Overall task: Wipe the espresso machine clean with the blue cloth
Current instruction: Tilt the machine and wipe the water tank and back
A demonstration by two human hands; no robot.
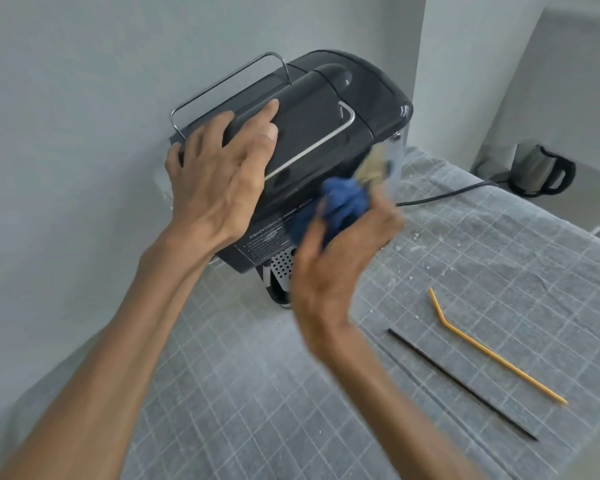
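Wall at the left, then the machine (305, 140), standing on the table (291, 393) close against that wall, its long axis running from the near left corner back toward the right. The left hand (219, 174) lies flat on the machine's top at the near left end, fingers (257, 116) spread and pressed down on the dark lid, gripping nothing; the forearm reaches in from the lower left. This hand appears to steady the machine.

Next to the right, the cloth (340, 206) is bunched against the machine's near side face, below the top edge and above the perforated grille. The right hand (336, 265) holds the cloth from below and to the right, fingers curled round the bunch, wrist bent up; motion blur hides the exact grip. The right hand is the nearer to the unwiped shiny right end, so the stroke probably runs along the long axis that way.

Farther right on the table lie a black stick (461, 384) and a yellow straw (492, 351), well apart from the machine.
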